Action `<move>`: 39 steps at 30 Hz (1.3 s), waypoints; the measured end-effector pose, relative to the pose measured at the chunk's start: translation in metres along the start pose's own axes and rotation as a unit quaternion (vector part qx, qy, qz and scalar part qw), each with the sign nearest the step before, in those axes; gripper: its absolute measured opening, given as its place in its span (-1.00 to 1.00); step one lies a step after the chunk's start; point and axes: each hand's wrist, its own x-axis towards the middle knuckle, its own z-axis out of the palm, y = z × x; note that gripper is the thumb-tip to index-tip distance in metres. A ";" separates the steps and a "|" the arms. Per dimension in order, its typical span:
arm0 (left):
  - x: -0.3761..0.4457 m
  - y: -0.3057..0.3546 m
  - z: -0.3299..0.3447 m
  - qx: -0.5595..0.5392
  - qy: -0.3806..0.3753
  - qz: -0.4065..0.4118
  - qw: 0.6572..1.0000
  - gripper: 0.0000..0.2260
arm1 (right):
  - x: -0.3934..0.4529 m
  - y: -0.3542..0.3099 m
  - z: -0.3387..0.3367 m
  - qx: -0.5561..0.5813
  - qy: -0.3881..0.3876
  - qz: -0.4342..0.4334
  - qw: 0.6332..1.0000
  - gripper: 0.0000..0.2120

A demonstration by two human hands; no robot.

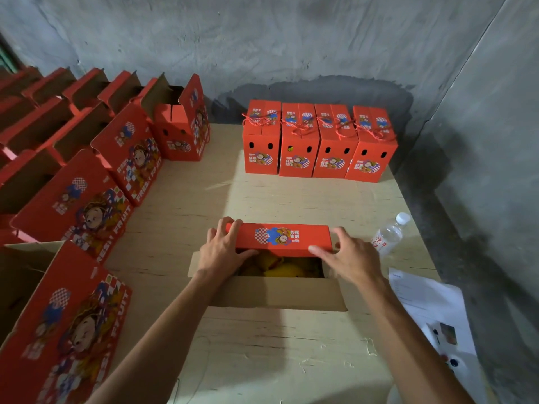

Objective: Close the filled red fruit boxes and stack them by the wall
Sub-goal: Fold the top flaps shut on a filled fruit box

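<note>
Pale plywood table (262, 345) against stained concrete wall (291, 39)

Pale plywood table (262, 345) as landmark. Near its right edge, a clear plastic water bottle (389, 235) lying tilted, white cap away. Closer along that edge, white printed sheets (428, 304) overhanging. Behind and right, grey concrete wall (291, 39).

Two bare forearms enter from the bottom edge of the view. The left hand (223, 247) and the right hand (348, 258) wear no gloves. No ring, watch or bracelet shows on either wrist or finger. No sleeve reaches the visible part of either arm.
</note>
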 end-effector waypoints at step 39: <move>-0.052 -0.008 0.014 -0.172 0.106 0.183 0.962 -0.89 | -0.022 -0.017 0.044 0.260 0.018 -0.162 0.952 -0.66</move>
